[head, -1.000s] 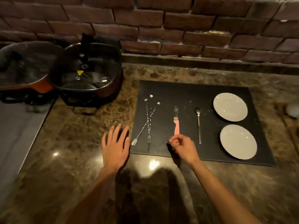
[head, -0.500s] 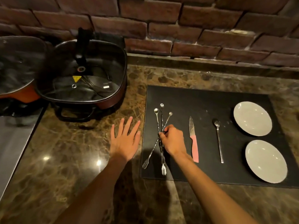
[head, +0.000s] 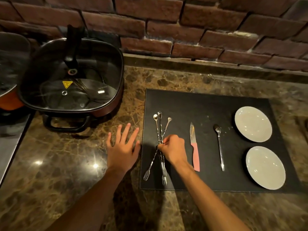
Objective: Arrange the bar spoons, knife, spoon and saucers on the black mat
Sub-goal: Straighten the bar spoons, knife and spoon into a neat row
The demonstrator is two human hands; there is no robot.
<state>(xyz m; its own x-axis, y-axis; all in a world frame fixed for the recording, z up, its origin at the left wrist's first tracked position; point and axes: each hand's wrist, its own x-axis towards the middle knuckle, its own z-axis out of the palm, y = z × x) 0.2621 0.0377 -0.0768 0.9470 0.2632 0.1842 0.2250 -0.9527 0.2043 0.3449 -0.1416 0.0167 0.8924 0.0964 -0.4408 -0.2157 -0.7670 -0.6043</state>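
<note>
A black mat lies on the marble counter. Three twisted bar spoons lie crossed on its left part, fork ends toward me. My right hand pinches them together at their crossing point. To their right lie a pink-handled knife, blade pointing away, and a slim spoon. Two white saucers stand at the mat's right side, the far saucer and the near saucer. My left hand rests flat on the counter just left of the mat, fingers spread.
A square electric pan with a glass lid stands at the back left of the counter. An orange pan shows at the left edge. A brick wall runs along the back. The counter's left edge drops off.
My right hand left the knife handle, moved left and closed on the crossed bar spoons. The view shifted closer. My left hand stayed flat beside the mat.
</note>
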